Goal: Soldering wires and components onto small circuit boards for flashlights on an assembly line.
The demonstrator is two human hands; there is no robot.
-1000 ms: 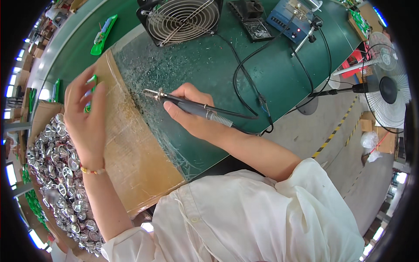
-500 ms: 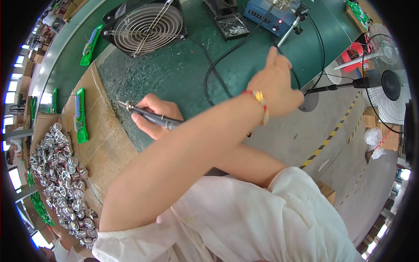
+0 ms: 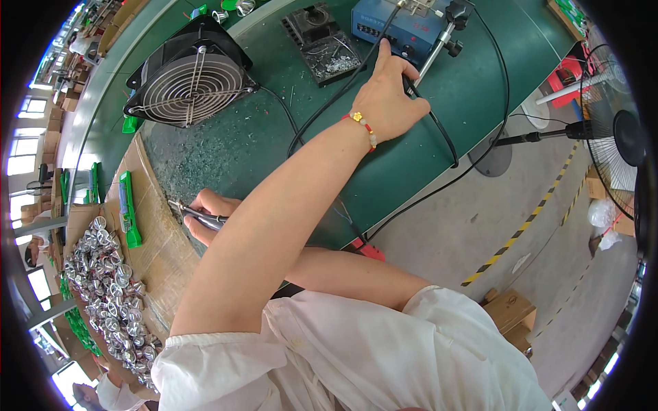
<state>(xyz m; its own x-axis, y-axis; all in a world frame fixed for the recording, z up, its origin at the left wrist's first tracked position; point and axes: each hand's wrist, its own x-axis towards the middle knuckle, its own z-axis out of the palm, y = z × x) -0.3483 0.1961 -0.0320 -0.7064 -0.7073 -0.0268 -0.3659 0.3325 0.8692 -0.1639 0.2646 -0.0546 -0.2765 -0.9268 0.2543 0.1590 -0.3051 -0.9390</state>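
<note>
My arms are crossed. My left hand (image 3: 391, 96), a beaded bracelet on its wrist, reaches to the far middle. Its index fingertip is at the front of a blue soldering station (image 3: 373, 26), seemingly touching it; the hand holds nothing. At the left, over the cardboard's edge, my right hand (image 3: 214, 204) is closed around a black soldering iron (image 3: 205, 219) whose metal tip points left. My left forearm hides part of that hand and the iron's rear. A black iron stand (image 3: 319, 41) with a tray of solder scraps stands left of the station.
A black fan with a wire grille (image 3: 195, 89) stands on the green table (image 3: 274, 164). On the cardboard (image 3: 161, 267) are a green-and-blue part (image 3: 128, 209) and a heap of shiny metal cups (image 3: 113, 301). Black cables cross the table; a pedestal fan (image 3: 617, 144) stands right.
My left hand has gone further up and left, its index finger now at the soldering station's front. The view has shifted; my right hand still holds the soldering iron.
</note>
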